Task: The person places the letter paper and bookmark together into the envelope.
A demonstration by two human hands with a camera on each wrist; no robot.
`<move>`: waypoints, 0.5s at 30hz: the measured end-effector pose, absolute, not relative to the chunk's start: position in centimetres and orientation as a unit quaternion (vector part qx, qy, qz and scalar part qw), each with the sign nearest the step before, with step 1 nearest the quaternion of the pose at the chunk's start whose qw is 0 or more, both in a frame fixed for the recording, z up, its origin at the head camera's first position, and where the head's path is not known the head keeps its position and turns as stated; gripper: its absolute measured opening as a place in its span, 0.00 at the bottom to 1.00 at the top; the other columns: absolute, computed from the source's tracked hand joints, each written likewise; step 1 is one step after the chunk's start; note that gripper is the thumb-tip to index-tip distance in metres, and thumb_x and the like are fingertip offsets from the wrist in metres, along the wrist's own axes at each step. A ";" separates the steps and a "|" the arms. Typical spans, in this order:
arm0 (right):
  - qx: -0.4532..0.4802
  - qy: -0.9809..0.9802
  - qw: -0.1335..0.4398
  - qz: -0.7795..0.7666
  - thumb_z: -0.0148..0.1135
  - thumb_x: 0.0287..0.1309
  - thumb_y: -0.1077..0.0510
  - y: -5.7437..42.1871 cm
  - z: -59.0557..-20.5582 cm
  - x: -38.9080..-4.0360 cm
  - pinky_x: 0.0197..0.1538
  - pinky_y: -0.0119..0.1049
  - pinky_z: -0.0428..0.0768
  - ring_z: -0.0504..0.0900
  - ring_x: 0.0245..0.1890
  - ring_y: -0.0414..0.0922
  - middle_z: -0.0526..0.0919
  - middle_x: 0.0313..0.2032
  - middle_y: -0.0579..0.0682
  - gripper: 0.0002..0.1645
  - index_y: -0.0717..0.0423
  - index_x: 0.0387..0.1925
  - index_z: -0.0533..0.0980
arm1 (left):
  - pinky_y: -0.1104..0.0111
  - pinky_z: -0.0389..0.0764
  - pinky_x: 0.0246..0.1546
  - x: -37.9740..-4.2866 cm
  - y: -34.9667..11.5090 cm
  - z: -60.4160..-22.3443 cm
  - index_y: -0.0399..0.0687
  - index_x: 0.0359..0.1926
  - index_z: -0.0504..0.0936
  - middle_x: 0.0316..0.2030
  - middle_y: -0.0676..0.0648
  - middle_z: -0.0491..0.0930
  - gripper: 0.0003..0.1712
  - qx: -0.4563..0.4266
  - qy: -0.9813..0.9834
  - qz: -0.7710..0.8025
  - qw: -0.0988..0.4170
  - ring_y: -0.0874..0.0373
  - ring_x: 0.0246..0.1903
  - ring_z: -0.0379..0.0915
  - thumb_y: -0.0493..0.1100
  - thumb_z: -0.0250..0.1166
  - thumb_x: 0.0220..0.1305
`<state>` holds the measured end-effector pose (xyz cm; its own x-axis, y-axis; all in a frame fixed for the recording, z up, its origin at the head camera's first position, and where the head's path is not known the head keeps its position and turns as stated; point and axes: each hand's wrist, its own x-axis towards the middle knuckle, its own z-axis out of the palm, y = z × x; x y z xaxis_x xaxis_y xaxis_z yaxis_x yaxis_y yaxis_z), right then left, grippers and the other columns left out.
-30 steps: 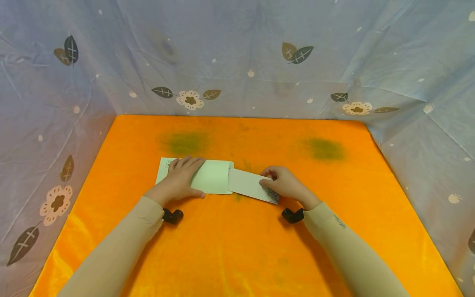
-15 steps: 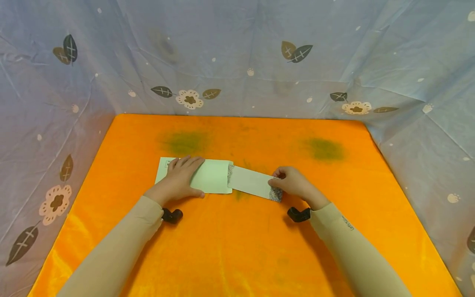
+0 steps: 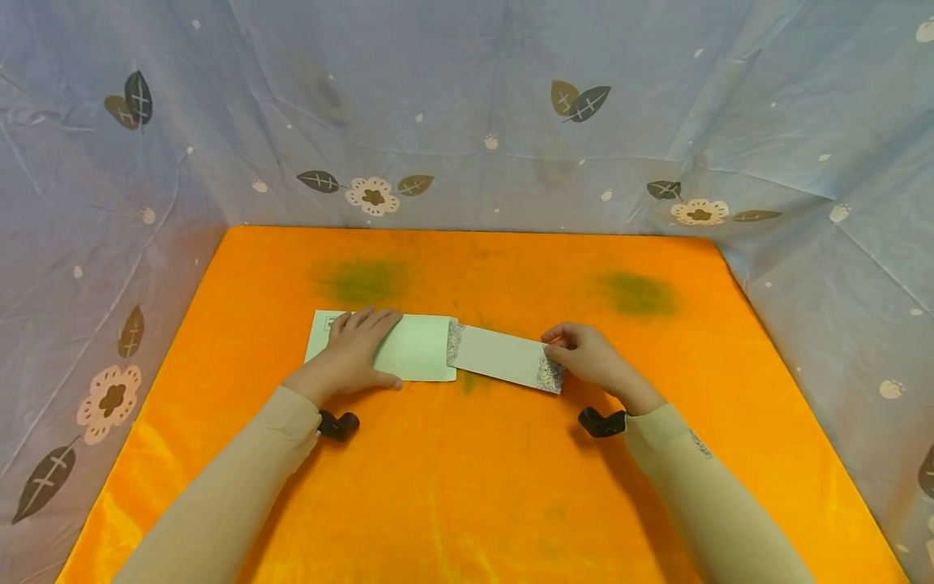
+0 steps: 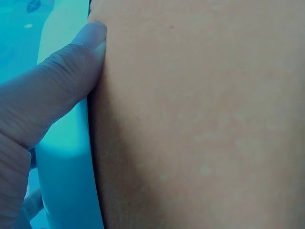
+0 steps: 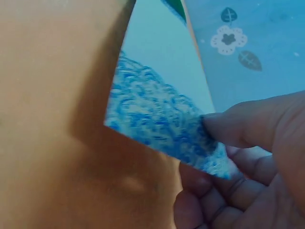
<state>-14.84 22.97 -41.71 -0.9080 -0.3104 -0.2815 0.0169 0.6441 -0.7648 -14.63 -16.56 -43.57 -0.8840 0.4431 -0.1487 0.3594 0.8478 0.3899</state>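
A pale green envelope (image 3: 416, 349) lies flat on the orange cloth, its mouth facing right. My left hand (image 3: 353, 353) rests across it with fingers spread; in the left wrist view the thumb (image 4: 71, 62) lies at its near edge. A long white card (image 3: 503, 355) with grey lacy patterns at both ends reaches out of the envelope's mouth, slanting down to the right. My right hand (image 3: 591, 357) pinches its far right corner between thumb and fingers. The right wrist view shows that patterned end (image 5: 152, 114) raised off the cloth. Whether the card's left tip is still inside cannot be told.
The orange cloth (image 3: 467, 487) covers the table, with two dark greenish smudges towards the back. Blue-grey curtains (image 3: 474, 105) printed with flowers and leaves stand behind and at both sides. A black wrist camera (image 3: 601, 422) sits under the right wrist.
My right hand has drawn the card to the right, out of the envelope, so the lacy pattern at its left end now shows. The left hand and envelope have stayed in place.
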 end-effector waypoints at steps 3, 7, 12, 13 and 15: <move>-0.072 0.879 0.185 -0.434 0.58 0.68 0.50 23.2 -41.9 -14.8 0.43 0.42 0.74 0.75 0.39 0.50 0.79 0.40 0.53 0.16 0.55 0.50 0.77 | 0.43 0.34 0.67 -14.6 -16.6 -43.5 0.51 0.76 0.50 0.74 0.45 0.50 0.65 0.211 0.954 0.179 0.115 0.41 0.73 0.34 0.67 0.74 0.45; -0.069 0.869 0.167 -0.460 0.58 0.67 0.47 23.4 -42.1 -14.8 0.46 0.44 0.74 0.76 0.43 0.50 0.80 0.44 0.52 0.17 0.53 0.49 0.78 | 0.44 0.34 0.67 -14.7 -16.5 -43.4 0.51 0.76 0.50 0.74 0.45 0.50 0.64 0.212 0.954 0.178 0.114 0.41 0.73 0.34 0.67 0.74 0.45; -0.069 0.860 0.160 -0.479 0.58 0.67 0.46 23.4 -42.5 -14.8 0.44 0.45 0.75 0.76 0.41 0.51 0.81 0.44 0.53 0.17 0.52 0.49 0.78 | 0.44 0.34 0.67 -14.7 -16.6 -43.7 0.52 0.76 0.50 0.74 0.45 0.49 0.65 0.211 0.954 0.175 0.119 0.41 0.73 0.34 0.68 0.73 0.45; -0.070 0.861 0.159 -0.479 0.58 0.67 0.46 23.3 -42.6 -14.8 0.43 0.44 0.76 0.76 0.40 0.51 0.81 0.44 0.52 0.17 0.51 0.49 0.78 | 0.44 0.34 0.67 -14.7 -16.6 -43.7 0.52 0.76 0.50 0.74 0.46 0.49 0.65 0.210 0.954 0.175 0.119 0.41 0.73 0.34 0.68 0.73 0.45; -0.071 0.862 0.155 -0.477 0.59 0.67 0.46 23.2 -42.7 -14.8 0.41 0.44 0.76 0.76 0.39 0.51 0.81 0.42 0.52 0.16 0.51 0.48 0.79 | 0.44 0.34 0.67 -14.7 -16.6 -43.8 0.52 0.76 0.50 0.74 0.46 0.49 0.65 0.209 0.955 0.175 0.120 0.41 0.73 0.34 0.68 0.73 0.44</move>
<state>-14.79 23.16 -42.66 -0.9418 -0.2703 -0.2001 0.0261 0.5343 -0.8449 -14.74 -16.62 -43.80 -0.8836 0.4412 -0.1565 0.3571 0.8515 0.3840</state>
